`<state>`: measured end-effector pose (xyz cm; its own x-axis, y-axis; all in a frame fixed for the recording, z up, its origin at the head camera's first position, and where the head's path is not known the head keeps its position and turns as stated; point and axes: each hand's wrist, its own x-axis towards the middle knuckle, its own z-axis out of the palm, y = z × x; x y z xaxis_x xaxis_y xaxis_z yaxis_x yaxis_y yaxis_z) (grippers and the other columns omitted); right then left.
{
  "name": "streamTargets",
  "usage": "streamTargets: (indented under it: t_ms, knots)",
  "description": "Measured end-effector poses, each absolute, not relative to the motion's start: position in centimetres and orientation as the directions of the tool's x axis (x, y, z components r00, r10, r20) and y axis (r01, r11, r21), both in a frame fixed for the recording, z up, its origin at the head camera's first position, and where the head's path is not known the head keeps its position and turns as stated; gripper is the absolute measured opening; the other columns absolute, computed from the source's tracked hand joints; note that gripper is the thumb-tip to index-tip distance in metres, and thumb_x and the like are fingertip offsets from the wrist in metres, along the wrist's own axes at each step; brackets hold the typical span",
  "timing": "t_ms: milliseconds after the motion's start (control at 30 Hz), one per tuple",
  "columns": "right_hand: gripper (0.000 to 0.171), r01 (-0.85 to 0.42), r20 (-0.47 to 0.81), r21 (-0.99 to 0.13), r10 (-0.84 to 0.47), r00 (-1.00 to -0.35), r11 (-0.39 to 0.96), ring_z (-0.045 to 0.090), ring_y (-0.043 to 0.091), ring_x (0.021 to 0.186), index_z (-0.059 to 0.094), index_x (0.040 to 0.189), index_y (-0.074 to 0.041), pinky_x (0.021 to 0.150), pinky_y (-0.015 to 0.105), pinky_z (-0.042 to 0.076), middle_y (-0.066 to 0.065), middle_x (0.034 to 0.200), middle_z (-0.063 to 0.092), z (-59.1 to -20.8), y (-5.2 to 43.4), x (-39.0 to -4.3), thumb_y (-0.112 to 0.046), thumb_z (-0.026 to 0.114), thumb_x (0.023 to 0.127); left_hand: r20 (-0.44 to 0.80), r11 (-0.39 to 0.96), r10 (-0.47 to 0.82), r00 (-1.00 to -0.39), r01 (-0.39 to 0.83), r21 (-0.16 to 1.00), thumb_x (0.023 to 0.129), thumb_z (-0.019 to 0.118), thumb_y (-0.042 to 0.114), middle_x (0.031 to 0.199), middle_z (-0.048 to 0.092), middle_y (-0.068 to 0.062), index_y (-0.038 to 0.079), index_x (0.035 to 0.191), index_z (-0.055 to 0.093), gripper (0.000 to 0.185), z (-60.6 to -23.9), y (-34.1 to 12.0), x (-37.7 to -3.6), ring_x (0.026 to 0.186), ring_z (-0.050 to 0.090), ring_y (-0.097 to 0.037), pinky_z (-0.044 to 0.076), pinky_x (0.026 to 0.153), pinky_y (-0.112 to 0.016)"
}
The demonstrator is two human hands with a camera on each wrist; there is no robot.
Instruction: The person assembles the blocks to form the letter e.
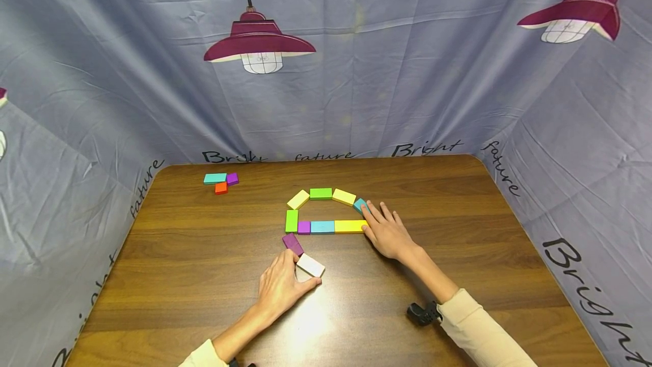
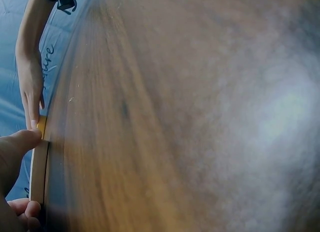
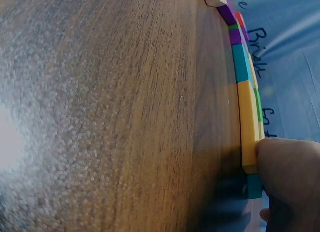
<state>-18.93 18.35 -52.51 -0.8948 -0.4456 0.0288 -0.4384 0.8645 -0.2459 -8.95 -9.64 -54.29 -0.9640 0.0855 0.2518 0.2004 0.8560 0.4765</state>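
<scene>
Table point(image 1: 204, 276) is brown wood grain, cloth backdrop point(image 1: 326, 101) with printed lamps on three sides.

My right hand point(image 1: 388, 234) lies flat, fingers straight and slightly spread; the tips touch the teal block point(image 1: 360, 205) and the end of the long yellow block point(image 1: 349, 226). Right wrist view confirms a fingertip pressed on that yellow block's end point(image 3: 248, 123). My left hand point(image 1: 280, 287) has its fingers curled round the white block point(image 1: 310, 265), which sits at my fingertips, just touching the dark purple block point(image 1: 292, 242) beyond them.

My read on doing this step well: keep the right hand pressing as an anchor so the row doesn't shift, and slide the white block flat on the table rather than lifting it. Keep its end flush with the dark purple one (any twist knocks the chain out of line).

Count, biggest group first:
- Chain between my hands: 10 blocks. Yellow 3, green 2, purple 2, teal/cyan 2, white 1.
- Spare cluster point(image 1: 221, 180) well beyond my left fingers, far left of table: 3 blocks. Teal 1, purple 1, orange 1.
- Total 13.

Left wrist view is mostly blurred table; only edges of blocks show, so no extra count from it.
</scene>
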Motion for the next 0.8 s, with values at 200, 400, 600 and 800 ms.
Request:
streamTargets:
  t_ms: [200, 400, 600, 800]
  knots:
    - [0.056, -0.437, 0.024, -0.245, -0.445, -0.895, 0.865, 0.016, 0.040, 0.133, 0.021, 0.146, -0.011, 0.100, 0.063, 0.017, 0.013, 0.149, 0.021, -52.6, 18.3, -19.0, -0.033, 0.038, 0.099, 0.219, 0.846, 0.073, -0.973, 0.176, 0.502, 0.058, 0.075, 0.061, 0.073, 0.042, 0.011, 0.017, 0.091, 0.050, 0.060, -53.8, -9.9, -9.0, 0.064, 0.044, -0.008, 0.038, 0.050, -0.027]
    - [0.056, -0.439, 0.032, -0.242, -0.445, -0.895, 0.865, 0.016, 0.041, 0.133, 0.022, 0.146, -0.009, 0.099, 0.063, 0.017, 0.013, 0.149, 0.021, -52.7, 18.3, -19.1, -0.033, 0.040, 0.098, 0.181, 0.803, -0.003, -0.983, 0.105, 0.587, 0.071, 0.068, 0.058, 0.081, 0.051, 0.005, 0.014, 0.098, 0.053, 0.053, -52.3, -12.3, -10.8, 0.070, 0.048, -0.011, 0.041, 0.054, -0.032]
    - [0.055, -0.435, 0.024, -0.241, -0.443, -0.896, 0.867, 0.016, 0.040, 0.133, 0.022, 0.146, -0.010, 0.100, 0.063, 0.017, 0.013, 0.149, 0.020, -52.7, 18.3, -19.1, -0.033, 0.039, 0.099, 0.198, 0.742, -0.040, -0.979, 0.104, 0.662, 0.084, 0.063, 0.040, 0.098, 0.056, -0.006, 0.007, 0.114, 0.052, 0.046, -50.5, -17.5, -14.9, 0.082, 0.056, -0.023, 0.047, 0.064, -0.041]
    - [0.055, -0.433, 0.028, -0.247, -0.440, -0.897, 0.867, 0.016, 0.039, 0.134, 0.021, 0.146, -0.011, 0.100, 0.062, 0.018, 0.012, 0.149, 0.021, -52.6, 18.4, -19.0, -0.033, 0.038, 0.099, 0.262, 0.739, -0.028, -0.965, 0.157, 0.655, 0.088, 0.060, 0.017, 0.111, 0.054, -0.019, 0.000, 0.122, 0.049, 0.040, -49.9, -24.1, -19.6, 0.098, 0.051, -0.035, 0.041, 0.081, -0.050]
